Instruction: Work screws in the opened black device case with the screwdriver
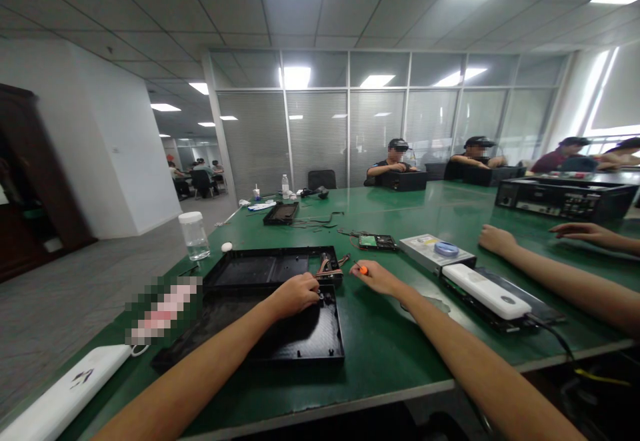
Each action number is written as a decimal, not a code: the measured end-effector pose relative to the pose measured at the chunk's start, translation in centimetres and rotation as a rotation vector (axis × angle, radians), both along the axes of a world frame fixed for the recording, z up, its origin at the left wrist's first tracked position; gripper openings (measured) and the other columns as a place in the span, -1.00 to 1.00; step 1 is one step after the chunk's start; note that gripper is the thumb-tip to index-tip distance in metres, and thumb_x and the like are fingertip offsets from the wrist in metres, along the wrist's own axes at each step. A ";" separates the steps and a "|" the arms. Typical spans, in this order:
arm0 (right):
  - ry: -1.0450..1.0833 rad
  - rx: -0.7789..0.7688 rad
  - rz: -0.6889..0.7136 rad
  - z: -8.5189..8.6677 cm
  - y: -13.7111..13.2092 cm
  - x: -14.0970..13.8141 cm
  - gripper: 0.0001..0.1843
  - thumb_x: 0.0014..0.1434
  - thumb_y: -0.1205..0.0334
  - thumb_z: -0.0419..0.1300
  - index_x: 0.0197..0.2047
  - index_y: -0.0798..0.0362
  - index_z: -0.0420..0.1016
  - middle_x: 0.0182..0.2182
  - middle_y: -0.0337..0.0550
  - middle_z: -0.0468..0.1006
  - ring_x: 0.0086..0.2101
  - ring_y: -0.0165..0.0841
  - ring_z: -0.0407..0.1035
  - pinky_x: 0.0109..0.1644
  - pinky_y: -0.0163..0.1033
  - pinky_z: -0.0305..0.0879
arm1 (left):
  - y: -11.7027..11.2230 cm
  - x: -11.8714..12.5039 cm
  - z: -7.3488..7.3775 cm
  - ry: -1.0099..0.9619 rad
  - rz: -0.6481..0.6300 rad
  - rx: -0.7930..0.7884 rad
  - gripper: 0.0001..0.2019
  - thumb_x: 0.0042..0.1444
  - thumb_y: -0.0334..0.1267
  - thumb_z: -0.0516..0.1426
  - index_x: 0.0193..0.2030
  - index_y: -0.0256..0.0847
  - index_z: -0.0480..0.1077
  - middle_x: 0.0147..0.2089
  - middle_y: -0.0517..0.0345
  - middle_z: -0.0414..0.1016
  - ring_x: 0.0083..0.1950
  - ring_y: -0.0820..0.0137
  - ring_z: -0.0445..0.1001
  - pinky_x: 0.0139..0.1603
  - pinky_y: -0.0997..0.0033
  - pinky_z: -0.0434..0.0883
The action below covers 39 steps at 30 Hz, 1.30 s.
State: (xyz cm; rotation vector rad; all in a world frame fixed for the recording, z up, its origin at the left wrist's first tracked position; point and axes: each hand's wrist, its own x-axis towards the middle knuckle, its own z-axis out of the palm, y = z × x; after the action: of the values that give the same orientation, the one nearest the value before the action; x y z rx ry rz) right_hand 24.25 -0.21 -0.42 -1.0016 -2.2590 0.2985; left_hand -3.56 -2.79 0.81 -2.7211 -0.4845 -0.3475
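An open black plastic case (300,341) lies in front of me, its two shallow halves hinged or laid side by side. My left hand (295,292) rests over the right part of the near half, fingers curled together beside small parts; whatever they pinch is hidden. A bundle of multicoloured wires (331,268) sits at the case's right edge, between my hands. Just right of it, my right hand (376,278) is closed around a slim screwdriver (363,270) with an orange handle, its thin shaft pointing left.
A white power bank-like device (485,290) and a silver drive (430,249) stand right, near a co-worker's hand (497,240). A circuit board (375,241) and a smaller black tray (281,213) lie farther back. A water jar (194,236) stands left; a black metal chassis (565,198) is far right.
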 end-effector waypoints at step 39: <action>0.085 0.029 -0.061 0.5 -0.2 0.4 -0.68 0.16 0.10 -0.09 -0.49 0.08 0.30 -0.55 -0.25 0.35 -0.48 -0.43 0.20 -0.32 -0.32 0.12 | 1.4 2.4 -0.6 -0.183 0.008 -0.300 -0.86 0.07 -0.25 0.08 -0.34 -0.20 0.46 -0.32 0.13 0.45 -0.16 0.41 0.34 -0.09 0.47 0.26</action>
State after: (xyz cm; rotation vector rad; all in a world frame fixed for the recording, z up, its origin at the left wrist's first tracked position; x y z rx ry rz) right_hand 24.66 -0.39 0.06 -1.0219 -2.1464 0.2754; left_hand -1.13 -1.42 0.22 -2.9901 -0.6427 -0.5668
